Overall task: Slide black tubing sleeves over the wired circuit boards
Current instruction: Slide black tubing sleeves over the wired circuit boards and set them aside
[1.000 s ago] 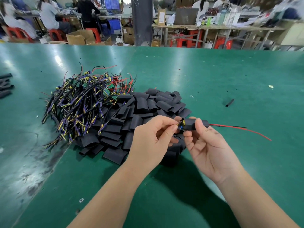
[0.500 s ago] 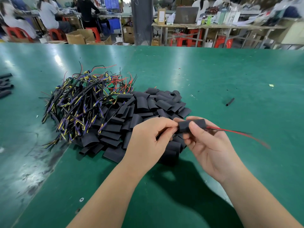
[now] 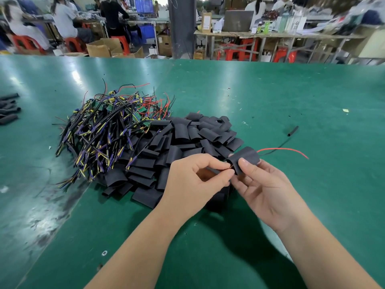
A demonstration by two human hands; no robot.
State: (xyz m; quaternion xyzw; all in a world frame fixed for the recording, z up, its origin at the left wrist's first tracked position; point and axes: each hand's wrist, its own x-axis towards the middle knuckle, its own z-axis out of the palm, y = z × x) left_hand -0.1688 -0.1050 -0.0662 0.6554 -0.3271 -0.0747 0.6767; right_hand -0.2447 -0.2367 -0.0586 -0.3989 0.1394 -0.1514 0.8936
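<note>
over the near half of the desk [image 3: 312, 205], the right hand [image 3: 264, 190] pinches a black sleeve [image 3: 248, 155] under its thumb; the left hand [image 3: 193, 182] pinches wires [image 3: 218, 170] at the sleeve's left mouth. red and black leads [image 3: 285, 149] trail from its right end. the sleeve pile [image 3: 183, 142] and wired boards [image 3: 108, 130] lie behind.

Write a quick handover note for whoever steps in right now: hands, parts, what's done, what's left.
Right hand grips the sleeve; red and black leads trail out its far end.
Left hand pinches the wires at its near end.
Done: sleeve is threaded over the wiring; its inside is hidden, so check seating.
Left: the pile of wired boards and the pile of loose sleeves on the green table.
</note>
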